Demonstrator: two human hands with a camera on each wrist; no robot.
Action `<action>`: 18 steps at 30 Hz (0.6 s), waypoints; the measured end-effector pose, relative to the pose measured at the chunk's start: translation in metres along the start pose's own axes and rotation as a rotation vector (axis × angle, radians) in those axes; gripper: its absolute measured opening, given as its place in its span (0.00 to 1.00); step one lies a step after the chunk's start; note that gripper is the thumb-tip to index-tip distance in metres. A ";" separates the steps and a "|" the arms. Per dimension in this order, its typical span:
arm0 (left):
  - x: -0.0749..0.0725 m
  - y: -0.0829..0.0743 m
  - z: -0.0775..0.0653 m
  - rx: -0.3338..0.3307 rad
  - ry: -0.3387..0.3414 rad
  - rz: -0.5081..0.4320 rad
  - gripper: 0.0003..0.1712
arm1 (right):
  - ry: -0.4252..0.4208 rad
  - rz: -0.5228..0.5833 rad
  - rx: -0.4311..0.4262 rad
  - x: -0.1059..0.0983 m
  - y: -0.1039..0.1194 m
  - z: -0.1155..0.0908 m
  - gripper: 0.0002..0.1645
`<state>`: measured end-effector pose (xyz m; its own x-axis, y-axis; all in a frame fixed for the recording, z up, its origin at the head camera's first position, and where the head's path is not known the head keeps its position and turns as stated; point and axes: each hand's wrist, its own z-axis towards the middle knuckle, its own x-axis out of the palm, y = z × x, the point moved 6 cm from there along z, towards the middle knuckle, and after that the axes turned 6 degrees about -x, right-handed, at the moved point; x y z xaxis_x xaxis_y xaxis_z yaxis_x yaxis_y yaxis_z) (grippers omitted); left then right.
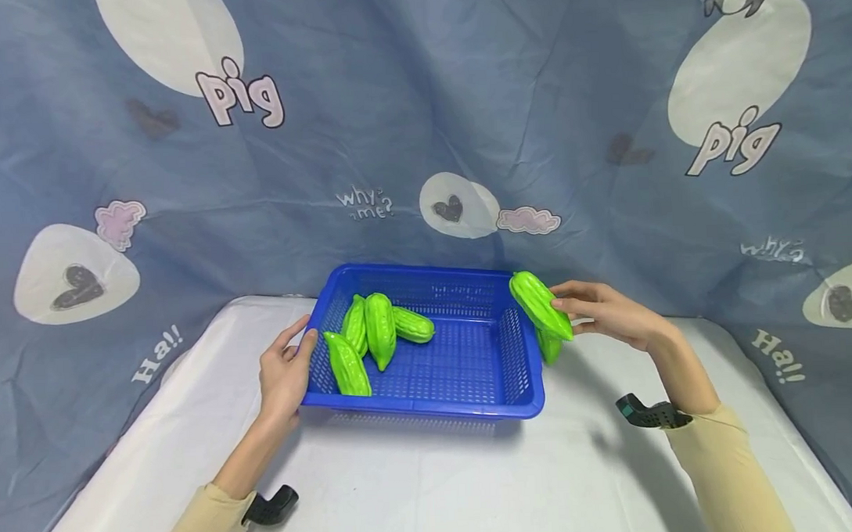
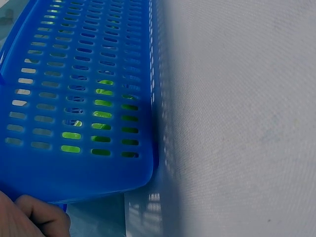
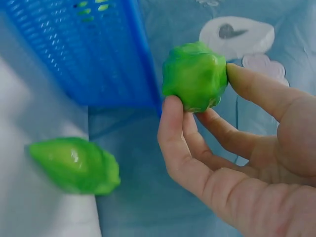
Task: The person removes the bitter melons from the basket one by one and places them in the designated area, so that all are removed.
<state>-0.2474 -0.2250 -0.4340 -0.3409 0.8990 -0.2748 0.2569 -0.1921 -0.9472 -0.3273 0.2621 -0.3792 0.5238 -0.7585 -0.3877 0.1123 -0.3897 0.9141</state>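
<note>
A blue slotted plastic basket (image 1: 465, 362) holds several bright green ridged bitter melons (image 1: 381, 330), gathered toward its left side. My left hand (image 1: 283, 377) grips the basket's left rim; in the left wrist view its curled fingers (image 2: 47, 215) show at the basket's lower corner. Between thumb and fingertips, my right hand (image 1: 611, 314) pinches another bitter melon (image 1: 540, 305), held tilted at the basket's right rim. Below that one, a further bitter melon (image 1: 549, 346) lies outside the basket, partly hidden in the head view. The right wrist view shows it whole (image 3: 76, 165), apart from the hand.
The basket stands on a white-covered table (image 1: 434, 485). Behind and around the table hangs a blue printed cloth (image 1: 365, 143), close to the basket's back rim. Each wrist carries a black strapped device, the left one (image 1: 271, 506) low over the table and the right one (image 1: 653, 413) higher.
</note>
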 end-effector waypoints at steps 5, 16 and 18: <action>-0.001 0.001 0.000 0.001 0.004 -0.001 0.29 | -0.020 0.025 0.020 -0.009 -0.014 -0.010 0.36; 0.000 0.000 0.000 -0.003 0.011 -0.008 0.29 | -0.102 0.082 0.101 -0.025 -0.043 -0.020 0.42; 0.000 0.000 0.000 -0.003 0.012 -0.009 0.29 | -0.104 0.090 0.112 -0.026 -0.048 -0.020 0.43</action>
<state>-0.2477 -0.2255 -0.4337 -0.3324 0.9054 -0.2642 0.2566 -0.1827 -0.9491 -0.3288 0.3108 -0.4108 0.4368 -0.8406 -0.3202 -0.0294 -0.3691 0.9289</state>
